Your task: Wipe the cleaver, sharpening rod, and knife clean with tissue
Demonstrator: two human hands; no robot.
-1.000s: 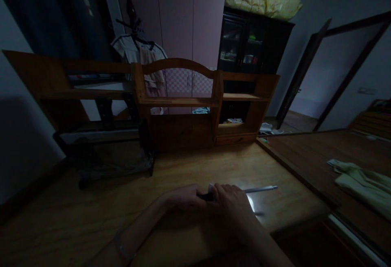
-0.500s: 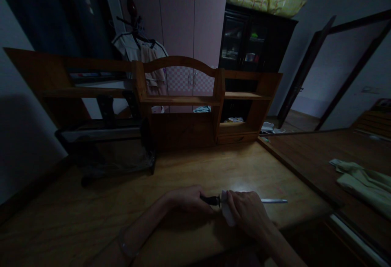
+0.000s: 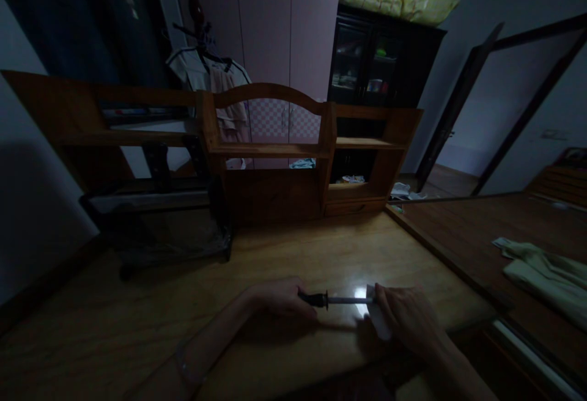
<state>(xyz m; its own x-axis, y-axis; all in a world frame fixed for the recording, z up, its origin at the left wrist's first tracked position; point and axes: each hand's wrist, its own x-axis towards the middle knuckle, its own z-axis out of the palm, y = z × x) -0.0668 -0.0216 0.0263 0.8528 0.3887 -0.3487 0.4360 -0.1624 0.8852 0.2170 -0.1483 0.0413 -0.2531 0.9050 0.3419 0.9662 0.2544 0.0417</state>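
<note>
My left hand (image 3: 277,298) is closed around the black handle of a long thin metal rod (image 3: 342,299) that lies level just above the wooden desk (image 3: 284,254). My right hand (image 3: 406,318) is closed on a small white cloth (image 3: 376,320) wrapped round the rod near its far end, so the tip is hidden. Both hands are low at the desk's front edge, in dim light.
A wooden shelf unit (image 3: 270,150) stands at the back of the desk. A dark wire basket (image 3: 156,230) sits at the back left. To the right a darker table holds a pale green cloth (image 3: 541,269). Behind are a cabinet (image 3: 380,77) and an open door.
My right hand has slid the white cloth along the rod to the right, from beside the handle to near the tip. My left hand has stayed on the handle.
</note>
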